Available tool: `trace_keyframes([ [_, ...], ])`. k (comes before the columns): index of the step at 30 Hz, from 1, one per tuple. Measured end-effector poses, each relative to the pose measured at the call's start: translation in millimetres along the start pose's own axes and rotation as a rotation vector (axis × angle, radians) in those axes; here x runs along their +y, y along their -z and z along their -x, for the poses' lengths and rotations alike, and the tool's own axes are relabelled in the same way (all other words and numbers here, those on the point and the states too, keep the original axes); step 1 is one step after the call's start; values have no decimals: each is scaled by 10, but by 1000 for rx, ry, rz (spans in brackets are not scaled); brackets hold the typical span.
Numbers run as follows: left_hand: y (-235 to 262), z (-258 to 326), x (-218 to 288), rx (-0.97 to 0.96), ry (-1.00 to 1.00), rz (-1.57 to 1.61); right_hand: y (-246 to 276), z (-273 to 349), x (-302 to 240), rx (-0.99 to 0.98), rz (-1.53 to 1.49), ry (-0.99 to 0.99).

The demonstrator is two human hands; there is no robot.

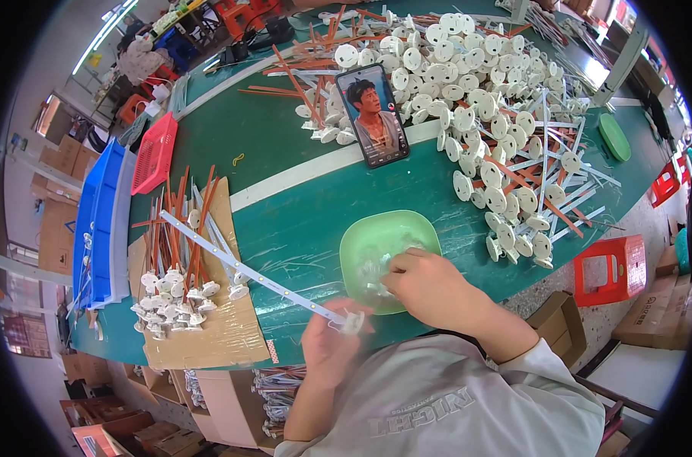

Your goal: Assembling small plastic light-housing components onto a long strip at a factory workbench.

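Observation:
My left hand (331, 350) is closed on an LED light strip (247, 273), gripping it by the white round base (351, 323) at its near end. The strip slants up and away to the left, with small yellowish LEDs along it. My left fingers are slightly blurred. Over a light green plastic bowl (354, 228), my right hand (430, 286) dips inside with its fingertips pinched together. Small clear pieces (373, 270) lie in the bowl, too small to name. Whatever sits between the right fingertips is hidden.
A phone (373, 114) playing a video leans against a large heap of white round bases (483, 103) with strips. A smaller bundle (171, 297) lies on cardboard (235, 327) at left, beside a blue bin (98, 228) and red basket (154, 156). A red stool (609, 270) stands right.

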State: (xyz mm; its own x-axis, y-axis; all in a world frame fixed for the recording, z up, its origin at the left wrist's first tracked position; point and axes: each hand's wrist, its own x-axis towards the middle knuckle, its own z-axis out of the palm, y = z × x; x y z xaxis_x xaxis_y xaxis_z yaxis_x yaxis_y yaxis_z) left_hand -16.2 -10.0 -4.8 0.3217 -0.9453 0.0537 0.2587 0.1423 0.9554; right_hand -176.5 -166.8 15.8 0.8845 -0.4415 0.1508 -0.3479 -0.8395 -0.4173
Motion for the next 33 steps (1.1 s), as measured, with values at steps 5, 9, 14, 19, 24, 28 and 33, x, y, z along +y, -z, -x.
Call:
trace_keyframes([
  [5, -32, -14, -3, -17, 34, -9, 41, 4, -19, 59, -44, 4],
  [9, -29, -50, -12, -17, 16, -5, 70, -6, -30, 185, -126, -13],
  [14, -53, -57, 19, -7, -18, -3, 23, -26, -69, 249, -152, -24],
  [19, -117, -160, 57, 113, -157, 45, 42, -41, -130, 500, -488, -5],
  [24, -319, -451, 248, -9, -312, 259, 48, 19, -178, 468, -895, -224],
  [28, -444, -538, 256, -50, -262, 292, 104, 27, -171, 407, -792, -280],
  [33, -370, -528, 137, 61, -276, 243, -97, 12, -97, 269, -177, -114],
])
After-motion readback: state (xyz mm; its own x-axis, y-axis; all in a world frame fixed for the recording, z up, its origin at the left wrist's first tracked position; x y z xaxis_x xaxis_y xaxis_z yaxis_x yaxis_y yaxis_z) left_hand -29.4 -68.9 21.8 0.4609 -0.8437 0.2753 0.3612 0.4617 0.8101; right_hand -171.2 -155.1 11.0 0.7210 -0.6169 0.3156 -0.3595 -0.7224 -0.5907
